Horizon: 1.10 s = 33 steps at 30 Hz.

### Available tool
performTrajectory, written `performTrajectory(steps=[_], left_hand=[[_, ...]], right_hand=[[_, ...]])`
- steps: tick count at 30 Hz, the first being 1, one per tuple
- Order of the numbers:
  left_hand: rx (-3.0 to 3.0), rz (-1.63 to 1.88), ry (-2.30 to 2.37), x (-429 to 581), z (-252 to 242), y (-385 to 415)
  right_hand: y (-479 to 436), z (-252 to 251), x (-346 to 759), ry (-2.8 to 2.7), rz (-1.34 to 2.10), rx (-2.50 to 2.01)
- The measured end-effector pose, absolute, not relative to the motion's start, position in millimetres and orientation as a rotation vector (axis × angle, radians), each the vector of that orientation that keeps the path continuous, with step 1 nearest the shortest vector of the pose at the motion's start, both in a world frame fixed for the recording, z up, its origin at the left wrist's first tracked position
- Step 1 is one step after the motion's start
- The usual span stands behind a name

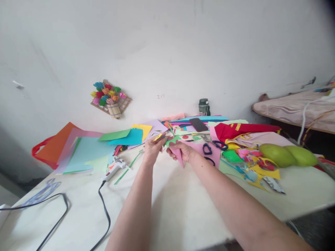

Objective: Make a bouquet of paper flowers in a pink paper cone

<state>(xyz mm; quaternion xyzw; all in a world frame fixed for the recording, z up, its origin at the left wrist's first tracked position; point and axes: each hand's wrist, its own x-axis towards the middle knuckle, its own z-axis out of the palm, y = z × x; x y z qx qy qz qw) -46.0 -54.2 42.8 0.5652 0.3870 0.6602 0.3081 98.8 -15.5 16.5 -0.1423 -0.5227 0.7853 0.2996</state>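
Both my hands meet over the white table (183, 202), near its middle. My right hand (184, 150) is closed round a pink paper cone (178, 156) that points down toward me. My left hand (153, 148) pinches a green jagged paper leaf (171, 140) at the cone's top. A small bit of yellow paper shows by the left fingertips. The fingers of both hands are curled around the paper craft.
A white glue gun (114, 167) with a black cord (104, 209) lies left of my hands. Coloured paper sheets (86, 150) cover the far left. Blue-handled scissors (213, 146), paper scraps, a phone (198, 124), a green bottle (203, 106) and two green gourds (288, 155) lie right.
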Motion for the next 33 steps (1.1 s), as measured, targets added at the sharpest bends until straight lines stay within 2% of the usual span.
performTrajectory(steps=[23,33], left_hand=[[1.472,1.712,1.008,-52,39,-51],[1.286,1.922,0.925,-60,41,-53]], right_hand=[[-19,19,97,-1.375,2.07,-0.424],[-12,16,92,-1.175,1.853,-0.423]])
